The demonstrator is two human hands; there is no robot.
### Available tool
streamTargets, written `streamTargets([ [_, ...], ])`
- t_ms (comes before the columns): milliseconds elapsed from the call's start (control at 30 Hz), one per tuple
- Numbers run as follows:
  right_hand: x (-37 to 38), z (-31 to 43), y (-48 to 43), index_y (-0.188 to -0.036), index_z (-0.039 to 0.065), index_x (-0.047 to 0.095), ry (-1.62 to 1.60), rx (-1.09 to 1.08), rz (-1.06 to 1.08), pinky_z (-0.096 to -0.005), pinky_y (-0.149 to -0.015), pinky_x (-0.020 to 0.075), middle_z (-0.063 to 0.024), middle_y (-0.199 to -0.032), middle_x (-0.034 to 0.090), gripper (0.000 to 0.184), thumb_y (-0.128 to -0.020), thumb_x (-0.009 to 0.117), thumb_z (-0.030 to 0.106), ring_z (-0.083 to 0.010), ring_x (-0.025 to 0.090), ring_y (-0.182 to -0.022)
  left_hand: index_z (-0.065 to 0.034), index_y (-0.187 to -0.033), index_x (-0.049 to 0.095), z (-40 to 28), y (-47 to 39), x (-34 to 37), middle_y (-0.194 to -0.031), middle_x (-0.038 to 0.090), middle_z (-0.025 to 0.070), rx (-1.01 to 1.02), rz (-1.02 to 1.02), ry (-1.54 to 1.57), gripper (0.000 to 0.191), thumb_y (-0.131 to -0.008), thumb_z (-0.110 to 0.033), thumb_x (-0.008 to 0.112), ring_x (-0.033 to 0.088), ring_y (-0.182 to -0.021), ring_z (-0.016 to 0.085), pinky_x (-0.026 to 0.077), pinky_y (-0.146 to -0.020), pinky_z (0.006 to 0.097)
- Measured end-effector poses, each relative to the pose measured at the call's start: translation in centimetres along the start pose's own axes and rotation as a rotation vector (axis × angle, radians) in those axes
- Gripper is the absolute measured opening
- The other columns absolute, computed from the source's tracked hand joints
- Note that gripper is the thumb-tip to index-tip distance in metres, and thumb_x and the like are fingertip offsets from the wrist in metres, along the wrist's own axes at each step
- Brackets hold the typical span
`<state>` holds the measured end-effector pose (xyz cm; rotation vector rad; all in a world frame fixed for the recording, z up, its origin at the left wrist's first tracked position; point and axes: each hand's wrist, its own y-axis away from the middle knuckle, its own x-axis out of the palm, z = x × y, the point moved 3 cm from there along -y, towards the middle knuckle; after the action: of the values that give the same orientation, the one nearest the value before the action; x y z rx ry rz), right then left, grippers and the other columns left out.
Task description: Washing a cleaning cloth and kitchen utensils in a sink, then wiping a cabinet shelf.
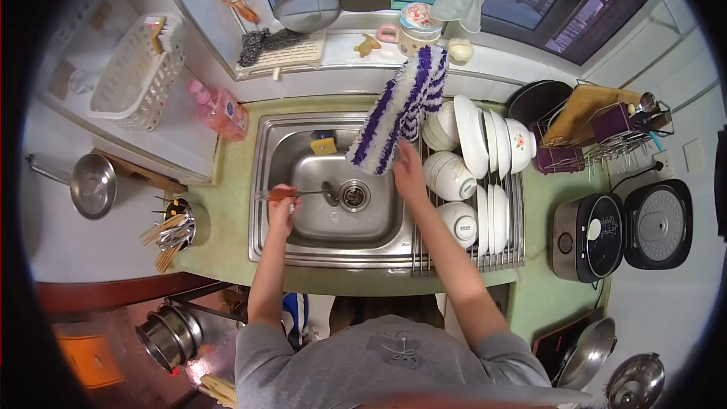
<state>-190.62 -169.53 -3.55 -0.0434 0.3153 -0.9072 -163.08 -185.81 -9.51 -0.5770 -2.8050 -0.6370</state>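
Over the left part of the steel sink, my left hand is closed around the reddish-brown handle of a slotted utensil, whose dark head lies near the drain. My right hand is at the sink's right side, by the lower part of a purple and white striped fluffy cloth; the fingers are partly hidden, so whether they grip it cannot be told. The cloth reaches up toward the window ledge. A yellow sponge rests at the sink's back wall.
White bowls and plates stand on a rack right of the sink. Farther right is an open rice cooker. A pink soap bottle and a utensil holder are at the left. A strainer hangs at the window.
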Motion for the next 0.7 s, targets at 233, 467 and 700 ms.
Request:
streamTargets([
  [233,6.3,-10.8,-8.7,-0.111,-0.002,0.047,0.315,0.005,0.2,-0.0373,-0.085,0.0387,-0.0219,-0.108,0.052,0.038,-0.079,0.048,0.019,-0.0349,0.05,-0.1,-0.0095,-0.083,0.051,-2.6,5.7,-2.6,-0.094,0.056,0.0106,-0.063,-0.025,0.537,0.008,-0.077,-0.015,0.049,0.053,-0.056,0.017,0.048,-0.05,0.0185],
  [467,6.3,-17.6,-10.7,-0.109,-0.003,0.048,0.353,-0.037,0.274,-0.0371,-0.09,0.036,-0.0237,-0.107,0.053,0.039,-0.08,0.046,0.024,-0.0364,0.048,-0.103,-0.0071,-0.083,0.054,-1.8,5.0,-1.5,-0.094,0.057,0.0139,-0.082,0.027,0.521,0.013,-0.072,-0.012,0.048,0.053,-0.059,0.018,0.048,-0.053,0.0242],
  [700,4.7,-5.0,-6.2,-0.104,-0.004,0.049,0.571,-0.167,0.536,-0.0428,-0.082,0.0407,-0.0243,-0.095,0.056,0.037,-0.071,0.05,0.013,-0.0376,0.052,-0.094,-0.0071,-0.082,0.052,-3.7,6.5,0.5,-0.091,0.057,0.013,0.005,0.028,0.357,0.011,-0.073,-0.012,0.047,0.049,-0.056,0.015,0.044,-0.051,0.0225],
])
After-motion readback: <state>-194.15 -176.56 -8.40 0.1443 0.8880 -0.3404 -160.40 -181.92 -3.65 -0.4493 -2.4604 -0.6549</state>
